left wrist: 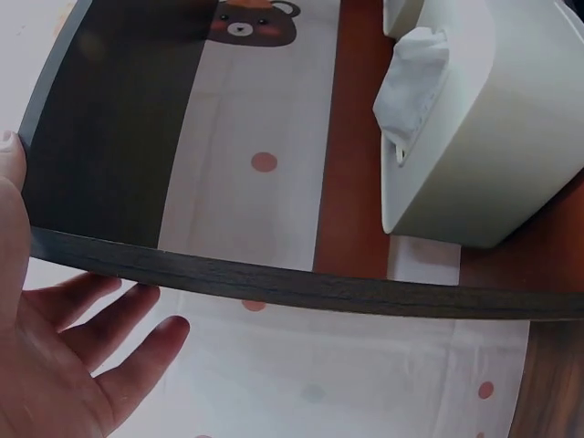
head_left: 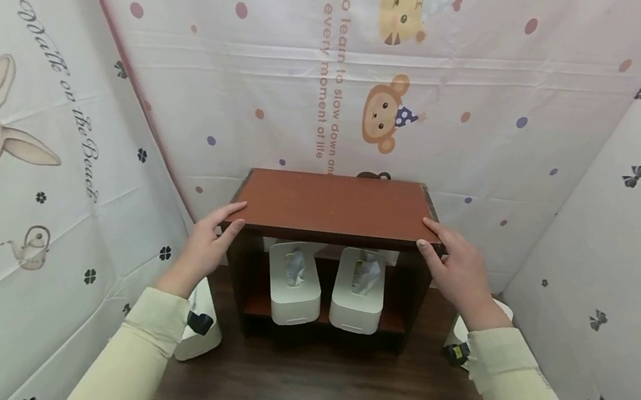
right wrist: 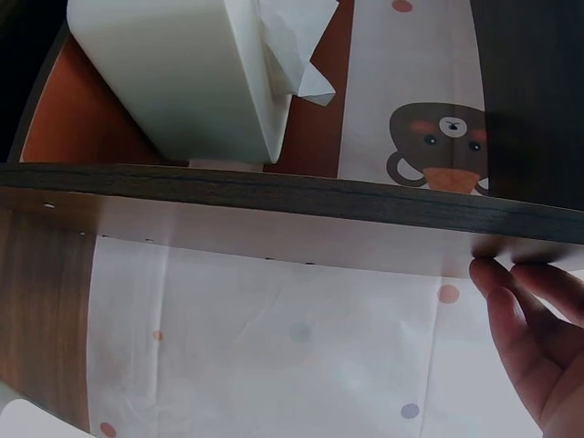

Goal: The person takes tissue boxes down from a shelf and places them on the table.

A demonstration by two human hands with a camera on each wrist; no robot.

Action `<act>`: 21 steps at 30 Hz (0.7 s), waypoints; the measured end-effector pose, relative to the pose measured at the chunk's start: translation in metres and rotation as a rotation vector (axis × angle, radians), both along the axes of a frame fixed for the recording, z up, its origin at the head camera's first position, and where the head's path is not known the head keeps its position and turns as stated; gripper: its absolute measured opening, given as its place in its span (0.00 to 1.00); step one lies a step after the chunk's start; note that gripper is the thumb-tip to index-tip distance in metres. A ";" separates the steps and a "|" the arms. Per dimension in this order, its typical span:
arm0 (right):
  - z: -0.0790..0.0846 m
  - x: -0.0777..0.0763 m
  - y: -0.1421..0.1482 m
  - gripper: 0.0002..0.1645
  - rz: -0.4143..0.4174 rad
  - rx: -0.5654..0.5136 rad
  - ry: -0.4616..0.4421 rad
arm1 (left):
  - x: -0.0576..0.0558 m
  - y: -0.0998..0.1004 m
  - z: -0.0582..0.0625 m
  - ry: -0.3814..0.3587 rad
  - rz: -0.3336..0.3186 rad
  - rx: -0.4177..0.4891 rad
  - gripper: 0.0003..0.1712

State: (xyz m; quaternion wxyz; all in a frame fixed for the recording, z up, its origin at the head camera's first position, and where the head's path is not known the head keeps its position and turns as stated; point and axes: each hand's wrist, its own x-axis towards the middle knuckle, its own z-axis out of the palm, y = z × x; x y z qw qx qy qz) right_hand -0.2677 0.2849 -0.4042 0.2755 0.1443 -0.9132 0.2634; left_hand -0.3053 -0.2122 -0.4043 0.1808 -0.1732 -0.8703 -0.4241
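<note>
Two tissue boxes [head_left: 296, 302] sit inside the shelf [head_left: 332, 205]; my left hand [head_left: 206, 245], at its nine o'clock, and right hand [head_left: 461, 268], at three, touch it, unclenched.

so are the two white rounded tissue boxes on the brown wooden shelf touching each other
Apart: the head view shows a clear gap between the left box and right box, with reddish-brown board visible there.

From here, the head cam's above and in front of the shelf [head_left: 335, 206], tipped down; the wrist cams are way closer, one by each side, peering in sideways. Head and left wrist both catch the shelf's left tissue box [head_left: 295, 299].
</note>
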 end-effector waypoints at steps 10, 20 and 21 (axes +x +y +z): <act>0.001 -0.001 0.003 0.34 0.013 -0.008 0.004 | 0.001 0.005 0.001 0.021 0.025 0.025 0.30; 0.006 0.002 0.004 0.35 0.018 0.017 -0.044 | 0.002 0.004 -0.001 0.005 0.018 0.041 0.30; 0.007 0.002 0.004 0.35 0.019 0.021 -0.048 | 0.002 0.003 -0.001 -0.001 0.022 0.036 0.30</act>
